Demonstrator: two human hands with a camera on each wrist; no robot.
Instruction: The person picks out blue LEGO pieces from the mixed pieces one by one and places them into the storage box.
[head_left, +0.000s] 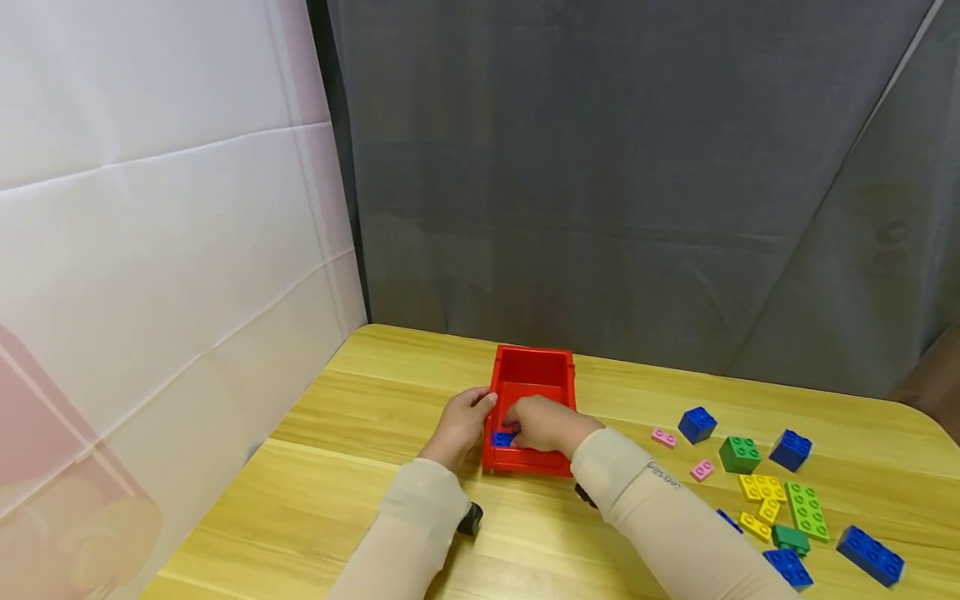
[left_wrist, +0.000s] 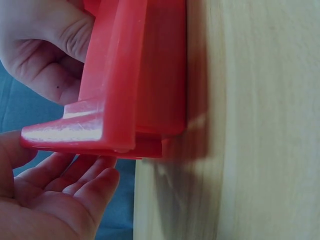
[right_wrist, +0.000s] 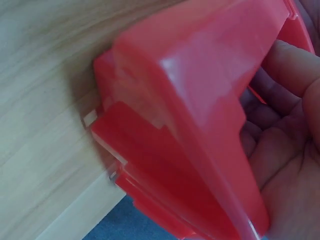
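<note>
A red plastic bin [head_left: 532, 372] sits on the wooden table with its open top up. My left hand [head_left: 461, 423] grips its left wall; in the left wrist view the thumb is over the rim and the fingers [left_wrist: 92, 187] are along the outside. My right hand [head_left: 542, 422] reaches down into the bin. Its curled fingers and thumb hold a small blue toy brick [head_left: 502, 439] in the near left corner, the brick's right end hidden by them. In the right wrist view the bin wall [right_wrist: 215, 65] hides the brick and the fingertips.
Right of the bin lie loose toy bricks: blue ones [head_left: 697, 424], pink ones [head_left: 663, 437], a green one [head_left: 740, 455], yellow ones [head_left: 762, 487], a flat lime one [head_left: 807, 512] and a dark green one [head_left: 791, 540]. A grey curtain [head_left: 600, 183] hangs behind the table, a white one [head_left: 165, 225] at left.
</note>
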